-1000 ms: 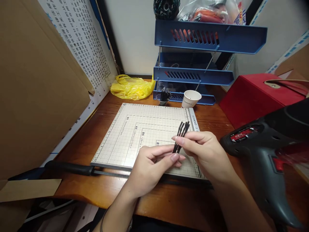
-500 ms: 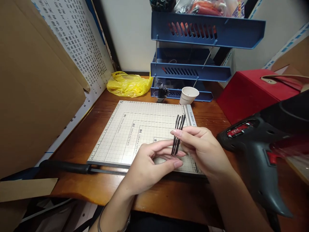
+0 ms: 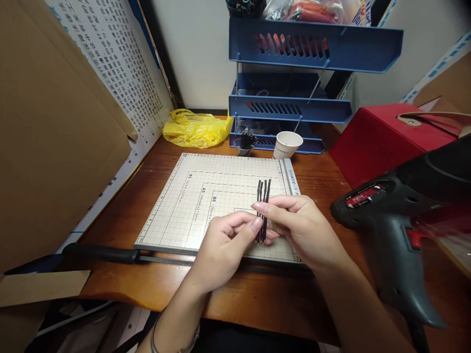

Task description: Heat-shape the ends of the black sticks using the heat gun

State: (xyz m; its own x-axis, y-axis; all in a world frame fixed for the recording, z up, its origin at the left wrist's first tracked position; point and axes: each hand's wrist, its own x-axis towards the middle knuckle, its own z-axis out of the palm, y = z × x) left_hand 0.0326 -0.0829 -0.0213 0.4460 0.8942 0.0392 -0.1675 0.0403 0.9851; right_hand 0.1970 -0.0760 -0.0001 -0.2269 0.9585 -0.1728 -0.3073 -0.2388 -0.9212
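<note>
Both hands meet over the near right part of a paper cutter board [image 3: 206, 196] with a printed grid. My right hand [image 3: 301, 228] pinches a small bundle of thin black sticks [image 3: 263, 193], held nearly upright. My left hand [image 3: 224, 245] has its fingers curled, with thumb and forefinger touching the lower end of the same bundle. The cutter's black handle [image 3: 99, 254] lies along the board's near edge, pointing left.
A grey and black heat gun [image 3: 397, 230] stands close on the right. Behind it sits a red box [image 3: 386, 137]. At the back are a blue stacked tray [image 3: 294, 105], a paper cup [image 3: 287, 144], a small cup of black sticks [image 3: 247, 141] and a yellow bag [image 3: 196, 128]. Cardboard [image 3: 55, 147] leans at left.
The bundle has swung from tilted right to nearly upright and shifted slightly left. My left fingers have closed onto its lower end.
</note>
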